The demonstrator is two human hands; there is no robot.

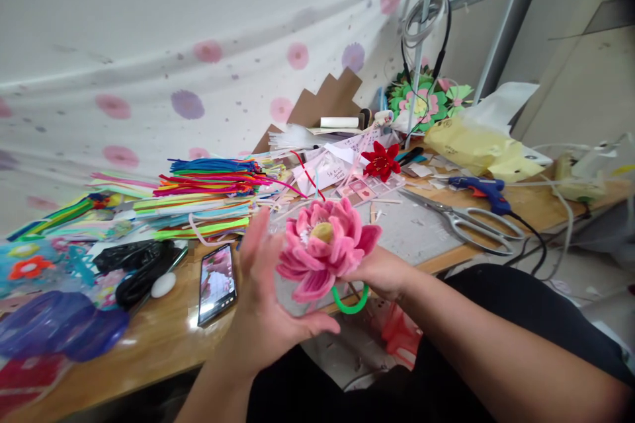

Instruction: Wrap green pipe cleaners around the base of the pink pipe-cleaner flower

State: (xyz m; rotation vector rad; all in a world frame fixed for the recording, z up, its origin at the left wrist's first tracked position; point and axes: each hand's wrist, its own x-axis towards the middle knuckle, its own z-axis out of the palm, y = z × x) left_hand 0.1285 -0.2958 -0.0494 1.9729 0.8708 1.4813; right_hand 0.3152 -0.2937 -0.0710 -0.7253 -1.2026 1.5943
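Observation:
A pink pipe-cleaner flower [342,244] with a yellow-green centre is held up over the table's front edge. My right hand [384,271] grips it from below and behind; its fingers are mostly hidden by the petals. Under the petals hangs a curved green pipe-cleaner stem [351,308]. To the flower's left, my left hand [270,301] is open, thumb and fingers spread apart, with nothing in it. Its fingertips are slightly blurred and come close to the left petals; whether they touch, I cannot tell.
Bundles of coloured pipe cleaners [208,178] lie at the back left. A phone [217,284] rests left of my hands. Large scissors [476,225], a blue glue gun [481,190] and a yellow bag [471,145] are on the right. A red flower [381,160] lies behind.

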